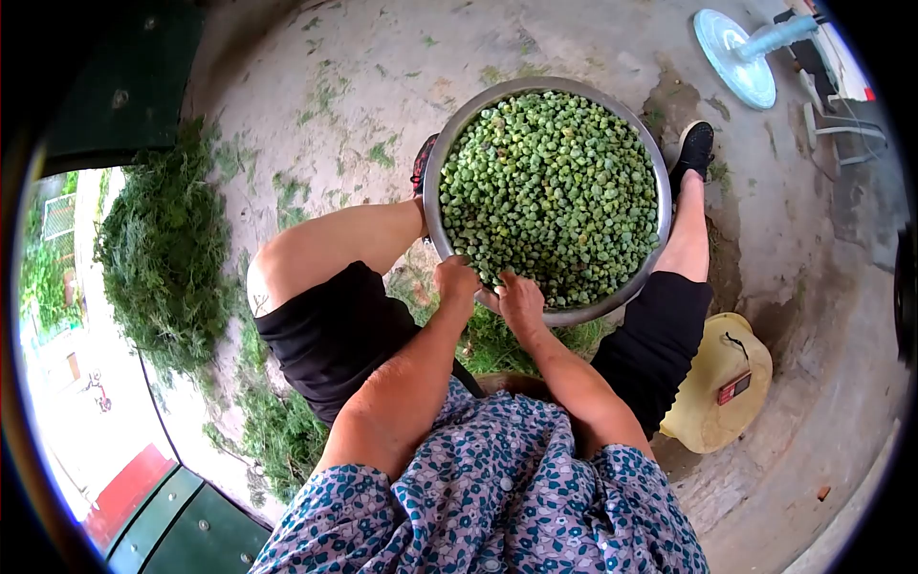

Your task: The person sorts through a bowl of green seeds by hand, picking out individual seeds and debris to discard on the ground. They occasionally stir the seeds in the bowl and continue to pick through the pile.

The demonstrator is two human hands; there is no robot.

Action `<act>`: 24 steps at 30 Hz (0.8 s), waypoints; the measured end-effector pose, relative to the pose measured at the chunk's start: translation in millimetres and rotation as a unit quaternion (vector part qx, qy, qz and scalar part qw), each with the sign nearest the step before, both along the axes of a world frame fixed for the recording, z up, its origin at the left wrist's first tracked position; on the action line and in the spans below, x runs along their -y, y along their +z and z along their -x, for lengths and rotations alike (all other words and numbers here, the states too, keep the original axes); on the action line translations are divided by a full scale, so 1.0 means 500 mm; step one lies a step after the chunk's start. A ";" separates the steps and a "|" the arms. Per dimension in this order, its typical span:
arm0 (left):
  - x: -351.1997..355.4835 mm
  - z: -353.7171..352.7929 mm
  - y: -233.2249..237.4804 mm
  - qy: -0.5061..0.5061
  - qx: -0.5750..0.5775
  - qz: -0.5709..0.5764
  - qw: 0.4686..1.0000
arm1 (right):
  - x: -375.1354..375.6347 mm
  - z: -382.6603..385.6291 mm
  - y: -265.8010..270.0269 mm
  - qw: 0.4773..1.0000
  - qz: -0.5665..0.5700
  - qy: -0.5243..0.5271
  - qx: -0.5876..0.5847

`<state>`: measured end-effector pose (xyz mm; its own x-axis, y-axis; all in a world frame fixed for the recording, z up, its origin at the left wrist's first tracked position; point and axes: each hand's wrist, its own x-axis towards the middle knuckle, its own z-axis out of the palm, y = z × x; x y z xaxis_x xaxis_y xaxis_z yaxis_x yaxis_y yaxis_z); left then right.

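A wide metal basin, heaped with small, round, knobbly green cones, sits between my legs. My left hand is at the basin's near left rim, its fingers curled in. Just to its right, my right hand is over the near rim, with thumb and fingers drawn together. Both hands are close to the cones at the basin's front edge. Whatever lies between the fingertips is too small or hidden to name. Under my hands, green feathery sprigs show between my legs and the basin.
A large pile of leafy green branches lies on the left, with more sprigs nearer me. To the right, a small red device rests on a yellow lid-like object. A pale blue round-based stand is at the far right.
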<state>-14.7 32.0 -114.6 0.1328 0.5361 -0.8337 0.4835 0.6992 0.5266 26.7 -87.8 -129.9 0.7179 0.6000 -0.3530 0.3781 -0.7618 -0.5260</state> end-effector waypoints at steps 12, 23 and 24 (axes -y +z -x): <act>0.006 -0.019 0.020 0.041 0.070 0.028 0.996 | 0.016 -0.022 0.072 0.994 -0.024 -0.034 -0.100; -0.002 -0.010 0.005 -0.121 -0.018 -0.085 0.989 | 0.080 0.006 0.069 0.710 -0.271 -0.492 -0.424; -0.003 -0.013 0.007 -0.115 -0.002 -0.084 0.990 | 0.079 -0.009 0.057 0.680 -0.270 -0.521 -0.440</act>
